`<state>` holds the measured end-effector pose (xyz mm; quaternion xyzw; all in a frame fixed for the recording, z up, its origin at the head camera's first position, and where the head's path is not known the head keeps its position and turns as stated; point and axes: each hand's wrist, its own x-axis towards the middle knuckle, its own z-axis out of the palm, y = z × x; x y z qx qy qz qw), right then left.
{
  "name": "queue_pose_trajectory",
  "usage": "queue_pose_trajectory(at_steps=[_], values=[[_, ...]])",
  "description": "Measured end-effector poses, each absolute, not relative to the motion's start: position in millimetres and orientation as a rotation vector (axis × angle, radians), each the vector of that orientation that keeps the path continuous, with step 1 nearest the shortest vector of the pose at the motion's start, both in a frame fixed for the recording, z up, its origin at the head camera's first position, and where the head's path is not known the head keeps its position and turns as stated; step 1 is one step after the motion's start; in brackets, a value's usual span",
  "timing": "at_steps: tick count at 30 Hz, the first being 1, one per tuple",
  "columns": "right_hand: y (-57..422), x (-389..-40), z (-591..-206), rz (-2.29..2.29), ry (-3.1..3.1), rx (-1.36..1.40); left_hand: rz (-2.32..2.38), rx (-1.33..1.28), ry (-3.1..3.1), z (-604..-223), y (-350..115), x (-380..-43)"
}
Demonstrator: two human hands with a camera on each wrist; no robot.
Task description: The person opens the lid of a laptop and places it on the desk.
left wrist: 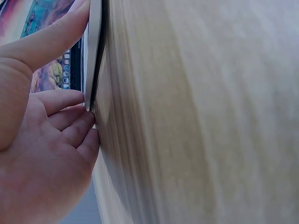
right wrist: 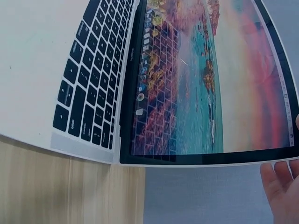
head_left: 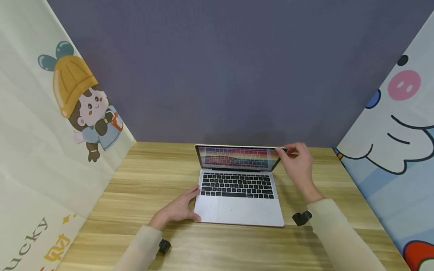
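An open laptop (head_left: 240, 210) lies on the wooden table, its silver base flat and its lid (head_left: 237, 158) raised behind the black keyboard (head_left: 234, 184). The lit screen (right wrist: 201, 84) shows a colourful seaside picture and a row of icons, with keys mirrored in it. My left hand (head_left: 179, 207) touches the base's left edge, thumb at the front corner and fingers farther back. In the left wrist view the thumb (left wrist: 51, 37) and fingers lie apart along that edge. My right hand (head_left: 298, 163) pinches the lid's top right corner between thumb and fingers.
The wooden table (head_left: 145, 165) ends at a dark grey-blue panel (head_left: 217, 75) close behind the lid. Cartoon-printed sheets flank it, a left sheet (head_left: 30, 131) and a right sheet (head_left: 369, 180). A small black wrist camera (head_left: 301, 217) sits by the right sleeve.
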<state>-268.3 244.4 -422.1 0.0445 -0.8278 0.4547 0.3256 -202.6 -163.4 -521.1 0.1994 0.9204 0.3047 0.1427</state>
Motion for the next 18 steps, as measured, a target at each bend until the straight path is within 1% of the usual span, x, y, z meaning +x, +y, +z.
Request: queue_pose_trajectory(at_steps=[9, 18], values=[[245, -278, -418, 1.149, -2.204, 0.121, 0.892, 0.582, 2.649, -522, -163, -204], [245, -289, -417, 1.111, -2.202, 0.192, 0.945, 0.554, 2.616, -521, -163, -202]])
